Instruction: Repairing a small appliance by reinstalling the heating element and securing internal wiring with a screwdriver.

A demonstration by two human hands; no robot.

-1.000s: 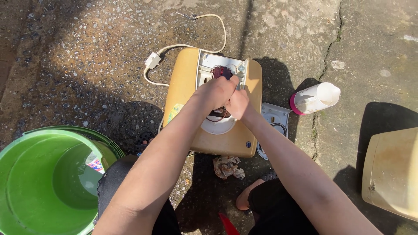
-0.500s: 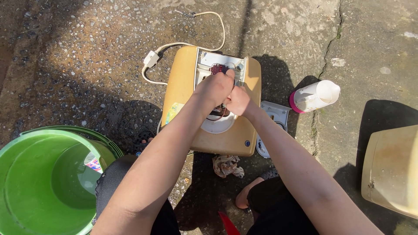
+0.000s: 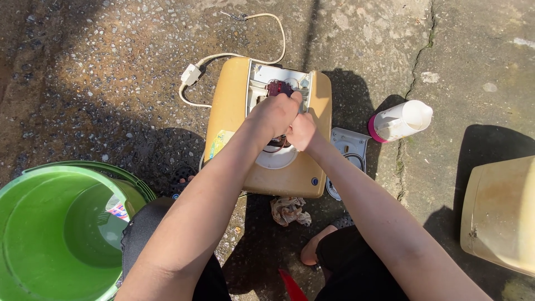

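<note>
On the concrete ground before you lies the tan appliance, its opened compartment under both hands: left hand and right hand pressed together, closed around dark wiring you mostly hide. Tugging could snap leads. Your fingers' exact grip stays hidden.

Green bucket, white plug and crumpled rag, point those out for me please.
green bucket [image 3: 25, 192], head view, on its near-left rim.
white plug [image 3: 190, 74], head view, on the plug body.
crumpled rag [image 3: 288, 210], head view, on its middle folds.
</note>
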